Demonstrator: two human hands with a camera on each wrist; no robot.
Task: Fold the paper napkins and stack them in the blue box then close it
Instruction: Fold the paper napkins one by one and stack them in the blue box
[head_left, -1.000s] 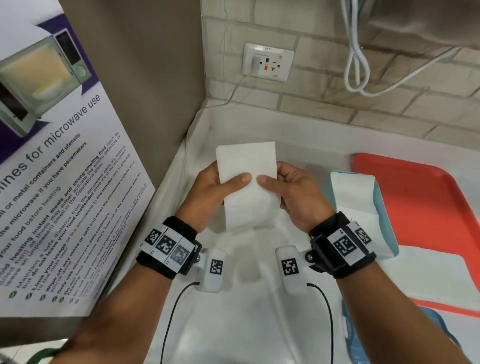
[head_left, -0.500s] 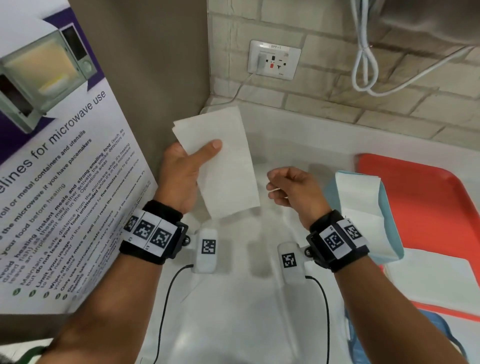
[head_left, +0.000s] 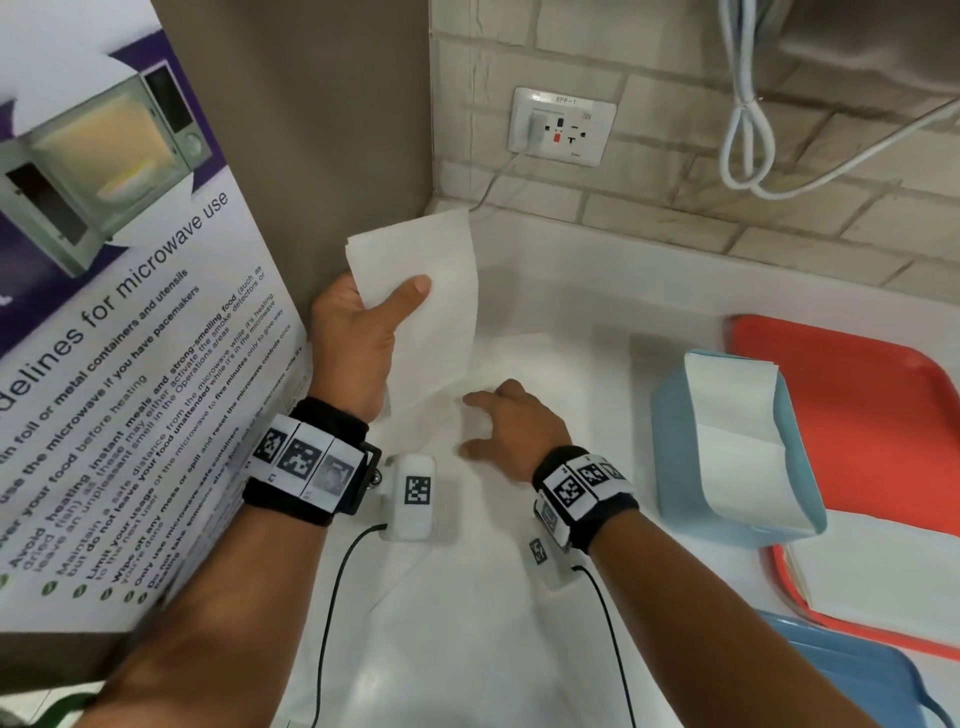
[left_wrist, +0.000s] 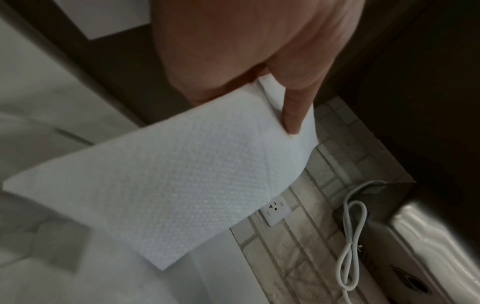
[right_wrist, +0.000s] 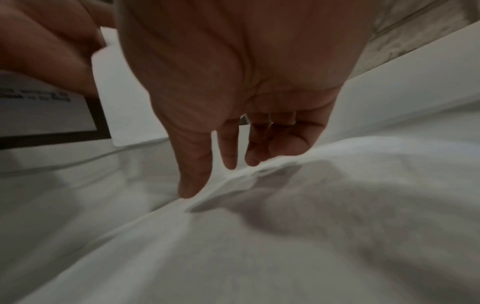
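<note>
Since half a second ago my right hand (head_left: 511, 431) dropped onto a flat white paper napkin (head_left: 498, 597), fingers spread | left hand (head_left: 358, 338) pinches folded white napkin (head_left: 426, 312) aloft | open light-blue plastic box (head_left: 675, 467) rightward, near.

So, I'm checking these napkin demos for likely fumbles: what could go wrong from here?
The left hand holds the folded napkin by one end only, so it may sag open. The right hand touches a flat napkin already bunching under its fingertips, so it could crease. In the blue box, a standing napkin rises above the rim and might block closing.
</note>
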